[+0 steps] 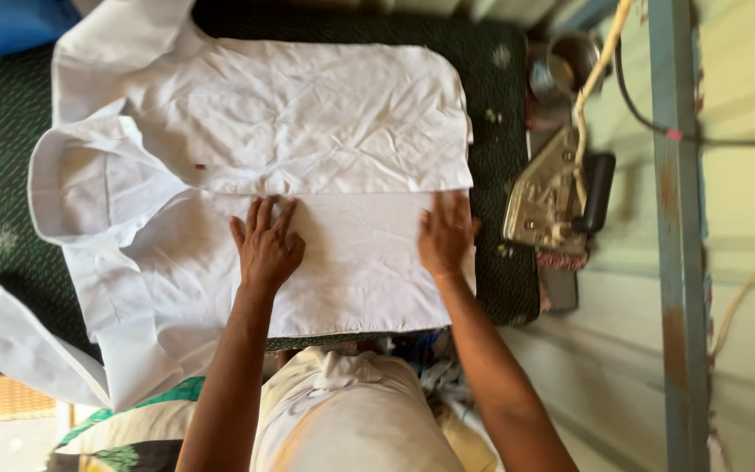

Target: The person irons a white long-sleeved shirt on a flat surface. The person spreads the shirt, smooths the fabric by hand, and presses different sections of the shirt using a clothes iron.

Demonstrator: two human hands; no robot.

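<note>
White shirt [308, 131] lies spread across dark green patterned pad [500, 114], collar at left, one front panel folded over far half. Left hand [266, 249] rests flat on near panel, fingers spread wide, gripping nothing. Right hand [444, 234] pressed flat at shirt's right hem edge, fingers extended, holding nothing. Metal iron [545, 197] with black handle stands just right of pad, pale cord running far. Steel pot [561, 65] sits at far right.

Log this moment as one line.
left hand flat on white shirt | right hand flat on shirt | iron parked right
</note>
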